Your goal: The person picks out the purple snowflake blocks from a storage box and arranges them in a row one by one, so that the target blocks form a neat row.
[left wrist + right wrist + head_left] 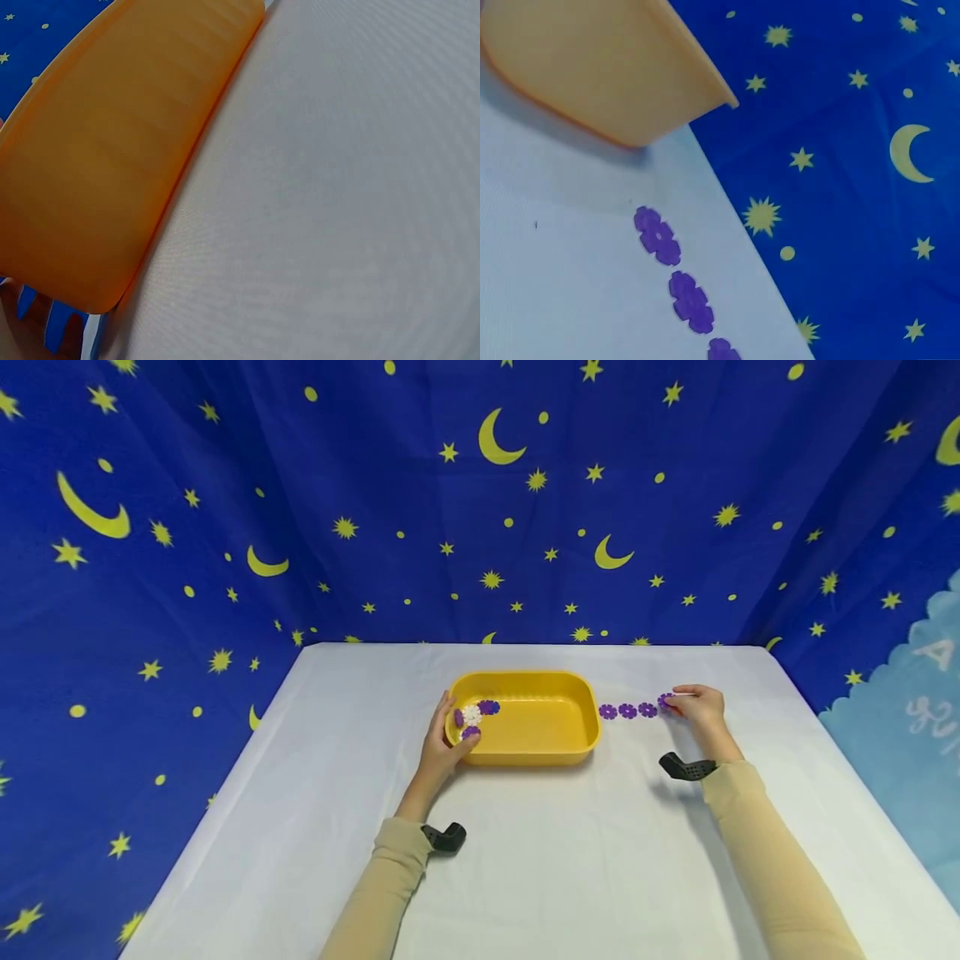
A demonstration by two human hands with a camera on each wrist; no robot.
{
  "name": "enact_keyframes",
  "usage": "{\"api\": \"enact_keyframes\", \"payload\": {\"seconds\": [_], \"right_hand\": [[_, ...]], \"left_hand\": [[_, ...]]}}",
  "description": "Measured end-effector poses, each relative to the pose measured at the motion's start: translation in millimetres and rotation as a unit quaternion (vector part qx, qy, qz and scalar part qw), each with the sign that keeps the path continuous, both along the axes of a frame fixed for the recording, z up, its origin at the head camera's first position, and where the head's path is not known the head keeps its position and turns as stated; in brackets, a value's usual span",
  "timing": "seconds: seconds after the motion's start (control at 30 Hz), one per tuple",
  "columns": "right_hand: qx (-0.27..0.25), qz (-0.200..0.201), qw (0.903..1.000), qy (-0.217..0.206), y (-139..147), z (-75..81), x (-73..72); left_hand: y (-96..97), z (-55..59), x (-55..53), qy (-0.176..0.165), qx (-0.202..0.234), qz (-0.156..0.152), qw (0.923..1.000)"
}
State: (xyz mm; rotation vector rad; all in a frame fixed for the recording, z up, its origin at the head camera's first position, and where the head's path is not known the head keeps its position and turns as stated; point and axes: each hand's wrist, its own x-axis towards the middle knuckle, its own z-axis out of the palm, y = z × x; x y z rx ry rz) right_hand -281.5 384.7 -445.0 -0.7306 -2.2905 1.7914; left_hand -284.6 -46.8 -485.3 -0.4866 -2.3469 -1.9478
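A yellow plastic bin [525, 759] stands on the white table, its outer wall [97, 165] filling much of the left wrist view. My left hand [441, 745] holds its left end, thumb over the front rim and fingers along the outside. Inside that end lie several flower-shaped discs: a white one [472, 716], purple ones and a dark blue one. To the right of the bin, purple flower discs [627, 711] form a row. At the row's right end my right hand [701, 706] pinches another purple flower disc [664, 701] between thumb and fingers.
White cloth covers the table [570, 860]. A blue curtain [420, 510] with yellow moons and stars hangs behind and at the sides. A light blue panel with white letters [915, 718] is at the right. Black wrist devices [447, 838] sit on both beige sleeves.
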Motion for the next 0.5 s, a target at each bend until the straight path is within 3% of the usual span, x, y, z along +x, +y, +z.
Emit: {"api": "enact_keyframes", "payload": {"seconds": [0.1, 0.17, 0.33, 0.5], "right_hand": [[0.009, -0.005, 0.9998, -0.015, 2.0, -6.8, -1.3], [0.001, -0.009, 0.9998, -0.016, 3.7, -11.1, -1.7], [-0.011, -0.009, 0.9999, -0.007, 6.4, -17.7, -1.0], [0.002, -0.005, 1.0000, 0.008, 4.9, -20.4, -1.3]], "left_hand": [[-0.1, 12.3, 8.6, -0.009, 0.001, -0.009, 0.9999], [-0.3, 12.6, 9.1, -0.016, 0.001, -0.013, 0.9998], [0.0, -7.3, -1.9, -0.002, -0.001, -0.001, 1.0000], [0.4, -8.1, -1.4, 0.009, 0.001, 0.008, 0.9999]]}}
